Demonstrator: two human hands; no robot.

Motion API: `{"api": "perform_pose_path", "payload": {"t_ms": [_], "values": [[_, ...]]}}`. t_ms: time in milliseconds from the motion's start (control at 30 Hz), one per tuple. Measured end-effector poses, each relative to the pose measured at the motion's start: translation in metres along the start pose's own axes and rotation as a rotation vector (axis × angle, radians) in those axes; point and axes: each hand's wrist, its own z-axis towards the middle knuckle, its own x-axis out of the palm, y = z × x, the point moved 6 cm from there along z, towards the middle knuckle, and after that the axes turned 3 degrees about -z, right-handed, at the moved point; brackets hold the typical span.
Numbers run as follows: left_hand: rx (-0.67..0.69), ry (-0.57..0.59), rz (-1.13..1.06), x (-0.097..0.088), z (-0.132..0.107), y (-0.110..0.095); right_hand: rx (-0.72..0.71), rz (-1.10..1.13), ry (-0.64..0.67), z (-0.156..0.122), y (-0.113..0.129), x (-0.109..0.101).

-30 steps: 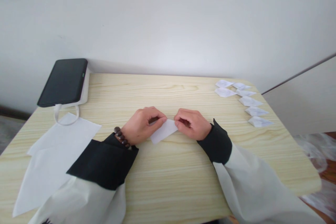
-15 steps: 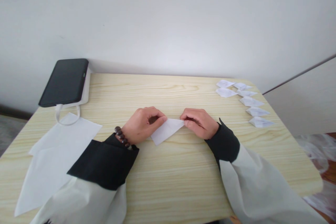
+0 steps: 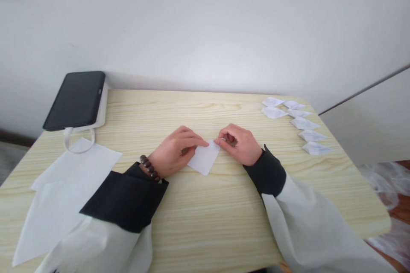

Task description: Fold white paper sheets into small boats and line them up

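A small piece of folded white paper (image 3: 205, 158) lies in the middle of the table with one corner pointing toward me. My left hand (image 3: 178, 150), with a beaded bracelet at the wrist, grips its left side; the index finger rests across the upper edge and the thumb is bent beneath it. At the upper right corner, my right hand (image 3: 238, 143) pinches the paper between thumb and curled fingers. Parts of both upper sides are covered by the fingers.
Several folded white paper pieces (image 3: 305, 123) stand in two columns at the back right. Sheets of white paper (image 3: 68, 198) lie on the left. Behind them, a black tablet-like device (image 3: 76, 100) rests on a white box, with a white cable (image 3: 80, 152) looping forward. A wall (image 3: 205, 30) borders the wooden table (image 3: 211, 230).
The visible paper has gone from a slanted, pointed shape to a squarer diamond. My left index finger has stretched over its top edge, and my right hand has shifted slightly left.
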Motion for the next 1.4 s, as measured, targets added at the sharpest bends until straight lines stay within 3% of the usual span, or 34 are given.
{"api": "perform_pose_path", "payload": {"t_ms": [133,233,433,667,800,967,1100,1400], "values": [[0.017,-0.079,0.147,-0.005,-0.001,0.004,-0.008,-0.014,-0.080,-0.002,0.000,-0.003],[-0.040,-0.108,0.280,-0.007,-0.003,0.006,-0.073,0.020,-0.025,-0.002,0.005,-0.001],[-0.105,-0.014,0.413,-0.003,-0.004,0.006,-0.171,0.014,0.096,-0.002,0.012,0.007],[-0.059,0.032,0.456,0.003,-0.005,0.007,-0.203,-0.091,0.005,-0.003,0.015,0.003],[-0.069,0.090,0.492,0.009,-0.006,0.006,-0.144,-0.213,-0.038,-0.004,0.012,0.000],[-0.084,0.141,0.505,0.012,-0.007,0.004,-0.123,-0.091,-0.029,-0.002,0.010,0.000],[-0.054,0.196,0.499,0.015,-0.007,0.001,0.049,-0.019,-0.004,0.002,0.003,0.001],[0.010,0.119,0.465,0.011,-0.008,-0.005,0.248,-0.122,-0.142,0.000,-0.010,0.001]]}}
